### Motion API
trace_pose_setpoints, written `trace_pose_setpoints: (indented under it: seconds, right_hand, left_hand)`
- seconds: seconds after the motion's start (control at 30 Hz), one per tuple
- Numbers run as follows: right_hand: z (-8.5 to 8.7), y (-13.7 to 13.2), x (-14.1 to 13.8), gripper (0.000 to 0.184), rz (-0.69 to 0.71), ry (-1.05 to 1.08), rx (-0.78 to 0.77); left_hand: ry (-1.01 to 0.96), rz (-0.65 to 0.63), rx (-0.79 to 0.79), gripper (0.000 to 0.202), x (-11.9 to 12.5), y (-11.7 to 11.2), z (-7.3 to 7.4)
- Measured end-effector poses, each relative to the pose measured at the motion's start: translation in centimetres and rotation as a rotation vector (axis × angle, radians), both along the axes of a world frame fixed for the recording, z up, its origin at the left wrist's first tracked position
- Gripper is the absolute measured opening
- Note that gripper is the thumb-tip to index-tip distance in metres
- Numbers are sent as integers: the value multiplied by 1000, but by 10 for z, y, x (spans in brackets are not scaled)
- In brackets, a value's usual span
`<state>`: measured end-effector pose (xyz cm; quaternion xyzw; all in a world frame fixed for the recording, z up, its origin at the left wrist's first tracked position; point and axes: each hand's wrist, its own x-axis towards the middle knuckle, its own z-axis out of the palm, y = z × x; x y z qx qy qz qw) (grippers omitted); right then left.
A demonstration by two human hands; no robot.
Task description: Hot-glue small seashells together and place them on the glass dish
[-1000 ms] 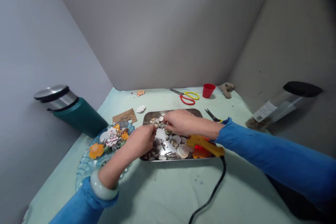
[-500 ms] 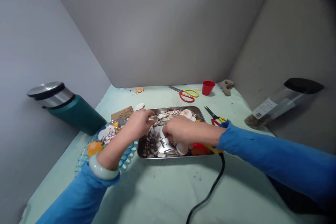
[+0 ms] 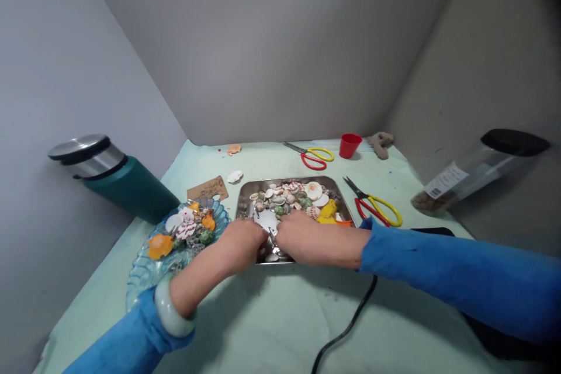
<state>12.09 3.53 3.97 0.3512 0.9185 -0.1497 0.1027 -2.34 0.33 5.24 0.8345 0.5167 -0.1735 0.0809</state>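
A metal tray (image 3: pixel 302 180) lies in the middle of the table, with several shells (image 3: pixel 272 196) heaped along its far side. Over the tray's near left part is my left hand (image 3: pixel 243 242), its fingers curled down and pinched together. My right hand (image 3: pixel 304 238) is closed just beside it, over the near middle of the tray. Both sets of fingertips point down among small dark bits; what they grip, if anything, is hidden. A yellow object (image 3: pixel 328 210) sits in the tray beyond my right wrist. Left of the tray, a blue scalloped plate (image 3: pixel 142 272) carries shells and orange pieces.
A teal bottle (image 3: pixel 131 190) stands at the left. Scissors (image 3: pixel 370 203) lie right of the tray; another pair of scissors (image 3: pixel 312 156) lies behind it. Farther right are a red cup (image 3: pixel 349 146) and a clear container (image 3: pixel 451 178). A black cord (image 3: pixel 346 330) crosses the front.
My left hand has come nearer, from the tray's far left to its near side. My right hand has dropped slightly nearer too, uncovering more shells and the yellow object.
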Motion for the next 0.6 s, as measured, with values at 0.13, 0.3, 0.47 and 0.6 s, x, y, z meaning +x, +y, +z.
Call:
trace_pose_setpoints:
  seconds: [0.13, 0.3, 0.47, 0.6]
  right_hand:
    - [16, -3, 3, 15, 141, -120, -19]
    - [38, 5, 13, 15, 155, -100, 50]
    - [37, 23, 28, 22, 115, -21, 97]
    - [36, 33, 37, 26, 100, 33, 99]
  left_hand:
    - [-29, -11, 5, 17, -3, 1, -4]
    - [-89, 30, 46, 15, -8, 1, -6]
    - [-137, 96, 80, 14, -8, 4, 1]
    - [-205, 150, 124, 14, -5, 16, 9]
